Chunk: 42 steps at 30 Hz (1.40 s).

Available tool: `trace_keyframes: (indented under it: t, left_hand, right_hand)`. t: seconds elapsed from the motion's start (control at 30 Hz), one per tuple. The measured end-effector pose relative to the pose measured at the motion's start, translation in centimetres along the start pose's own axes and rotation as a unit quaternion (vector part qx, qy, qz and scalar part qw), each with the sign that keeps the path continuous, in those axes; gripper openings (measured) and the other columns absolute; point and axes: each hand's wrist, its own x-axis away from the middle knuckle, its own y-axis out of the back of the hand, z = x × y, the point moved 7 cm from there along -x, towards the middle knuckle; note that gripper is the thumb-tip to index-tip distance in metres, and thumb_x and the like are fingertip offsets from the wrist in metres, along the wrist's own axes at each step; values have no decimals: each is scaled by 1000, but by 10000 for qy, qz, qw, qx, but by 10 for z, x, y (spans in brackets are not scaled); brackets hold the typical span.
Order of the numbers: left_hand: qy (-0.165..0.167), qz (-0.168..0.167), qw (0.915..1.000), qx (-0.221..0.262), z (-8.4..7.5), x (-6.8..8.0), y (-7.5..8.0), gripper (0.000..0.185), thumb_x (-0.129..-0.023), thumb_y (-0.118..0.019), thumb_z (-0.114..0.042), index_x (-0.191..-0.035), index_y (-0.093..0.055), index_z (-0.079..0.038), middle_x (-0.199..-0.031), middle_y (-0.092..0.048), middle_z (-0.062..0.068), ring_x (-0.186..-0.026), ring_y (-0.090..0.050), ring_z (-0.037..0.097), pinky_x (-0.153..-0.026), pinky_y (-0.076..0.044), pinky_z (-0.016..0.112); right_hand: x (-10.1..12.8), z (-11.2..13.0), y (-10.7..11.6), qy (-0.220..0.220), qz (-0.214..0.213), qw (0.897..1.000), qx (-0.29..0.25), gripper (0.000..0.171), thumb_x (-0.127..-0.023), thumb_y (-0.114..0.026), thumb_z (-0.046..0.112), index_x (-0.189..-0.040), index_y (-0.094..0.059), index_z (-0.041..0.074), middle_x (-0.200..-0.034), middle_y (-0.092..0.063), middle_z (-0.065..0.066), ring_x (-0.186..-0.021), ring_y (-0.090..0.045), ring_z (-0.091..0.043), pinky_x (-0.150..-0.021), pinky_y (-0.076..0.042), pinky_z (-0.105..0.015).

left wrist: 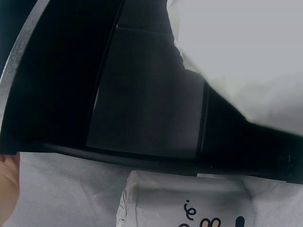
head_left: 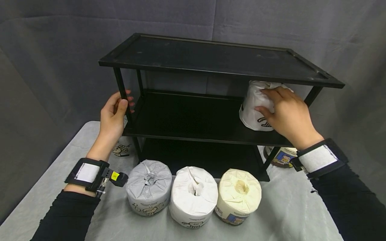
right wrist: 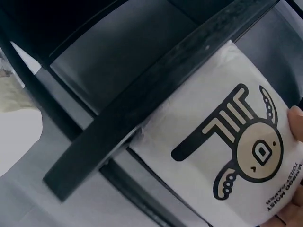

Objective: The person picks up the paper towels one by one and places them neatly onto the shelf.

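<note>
A black shelf rack [head_left: 193, 117] stands on the table, with a top board above two lower levels. My left hand [head_left: 111, 115] grips its front left post [head_left: 120, 83], thumb in front and fingers past it. On the middle level, at the right end, my right hand [head_left: 286, 110] holds a white paper-wrapped toilet roll [head_left: 251, 108], fingers on its upper part and thumb on its near side. The top board hides some of the roll's top. In the right wrist view, the printed cartoon on this toilet roll [right wrist: 258, 151] shows, with fingertips at its right edge.
In front of the rack stand a grey roll [head_left: 149, 187], a white roll [head_left: 194, 197] and a cream roll [head_left: 239, 197] side by side. Another cream roll [head_left: 284, 156] is behind the right legs. A pale printed roll [head_left: 120, 150] sits by the left legs, partly hidden.
</note>
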Motion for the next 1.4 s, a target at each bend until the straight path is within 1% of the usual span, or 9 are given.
trace_keyframes:
  t: [0.1,0.17,0.27,0.4,0.63,0.87,1.1,1.3,1.4]
  left_hand:
    - [-3,-7,10000,48,0,0,0,35,-96,-56,-34,-122,-64,-11,-108,-63,15,-93,-60,14,-78,-51,21]
    - [-10,-11,10000,63,0,0,0,39,-95,-57,-35,-123,-64,-9,-108,-63,15,-93,-60,15,-78,-51,21]
    - [-34,-24,10000,36,0,1,1,45,-93,-58,-42,-123,-64,-8,-107,-64,10,-94,-60,16,-79,-51,21]
    - [-81,-18,10000,28,0,1,1,47,-90,-60,-48,-122,-65,-14,-105,-65,2,-94,-60,16,-79,-51,21]
    - [-88,14,9999,-114,-1,0,2,43,-93,-58,-45,-122,-65,-14,-104,-64,-1,-94,-60,15,-80,-50,21]
    - [-35,7,9999,-149,-1,1,0,38,-96,-57,-42,-122,-64,-14,-105,-64,-1,-95,-60,16,-81,-50,21]
    - [10,35,9996,-268,-1,1,3,37,-96,-55,-43,-121,-63,-17,-106,-64,-2,-96,-59,16,-81,-50,22]
    - [75,-31,9997,-249,0,2,5,46,-95,-56,-43,-124,-62,-8,-106,-65,2,-96,-60,15,-81,-50,21]
    - [86,-62,9998,-163,0,2,5,43,-94,-56,-43,-122,-63,-10,-105,-65,1,-95,-60,15,-80,-51,21]
  right_hand:
    - [-2,3,0,-92,-103,9999,10,49,-85,-80,20,-124,-62,-2,-113,-64,-21,-102,-59,-43,-83,-48,-58]
    - [-4,5,-1,-118,-149,9998,42,49,-85,-80,21,-123,-62,-2,-110,-65,-22,-100,-60,-43,-79,-48,-58]
    - [-7,7,-4,-204,-119,9997,111,48,-85,-80,22,-122,-61,-3,-110,-65,-22,-101,-60,-43,-80,-48,-58]
    - [-10,9,-7,-286,-58,9993,224,46,-85,-80,23,-119,-62,-4,-110,-65,-24,-101,-60,-44,-82,-48,-58]
    - [-10,16,-10,-39,-279,9982,536,45,-86,-79,24,-112,-63,-9,-103,-65,-26,-96,-60,-43,-78,-47,-57]
    - [-7,17,-9,27,-349,9975,617,44,-88,-76,25,-112,-64,-10,-104,-64,-25,-97,-60,-43,-83,-48,-58]
    - [-3,18,-10,-2,-368,9984,419,42,-91,-72,23,-119,-64,-7,-110,-63,-24,-102,-58,-43,-86,-47,-59]
    - [4,21,-10,111,-262,9988,406,49,-90,-71,22,-129,-58,-5,-120,-60,-25,-114,-54,-43,-94,-43,-58]
    - [9,24,-7,222,-299,9985,394,52,-88,-72,21,-132,-57,-3,-127,-57,-24,-120,-51,-42,-97,-41,-57]
